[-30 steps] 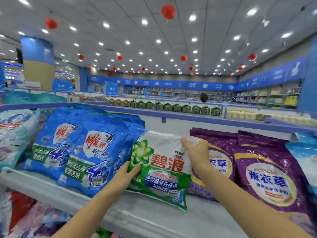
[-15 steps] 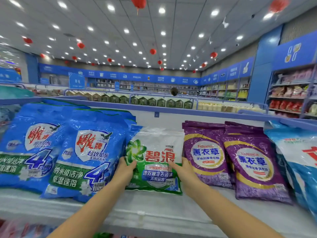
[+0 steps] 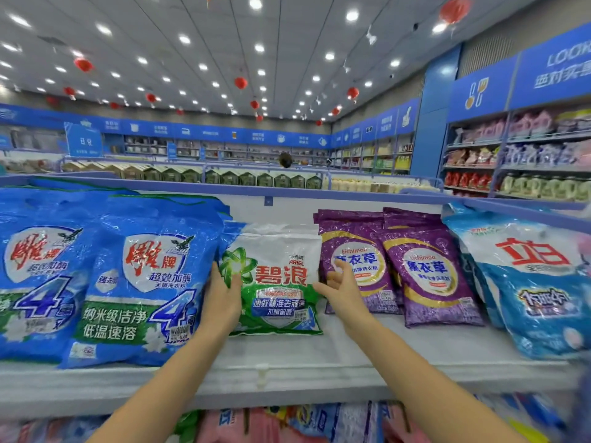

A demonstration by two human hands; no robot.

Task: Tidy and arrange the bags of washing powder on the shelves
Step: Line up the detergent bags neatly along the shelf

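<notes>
Shelf (image 3: 319,356) in a shop aisle, pale and wide, carrying bags of washing powder propped upright in a row. Largest are two blue bags (image 3: 140,292) on the left, the outer one cut off by the frame edge. A pale blue bag (image 3: 537,282) stands at the right end, its outer side blurred. Inward of it, two purple bags (image 3: 428,273) overlap, one further forward, with more stacked behind.

Smallest is the green-and-white bag (image 3: 278,282), mid-shelf between blue and purple. The left hand (image 3: 222,298) lies with straight fingers flat against that bag's left edge. The right hand (image 3: 342,289) hovers just beside its right edge, fingers loosely spread and gripping nothing; whether it touches is unclear.

The step looks like squaring this bag into its slot. The next move likely calls for nudging it level with its neighbours, then evening up the purple pair.

The lower-shelf bags (image 3: 287,423) are blurred and cut off. Whatever stands behind the green-and-white bag is hidden.
</notes>
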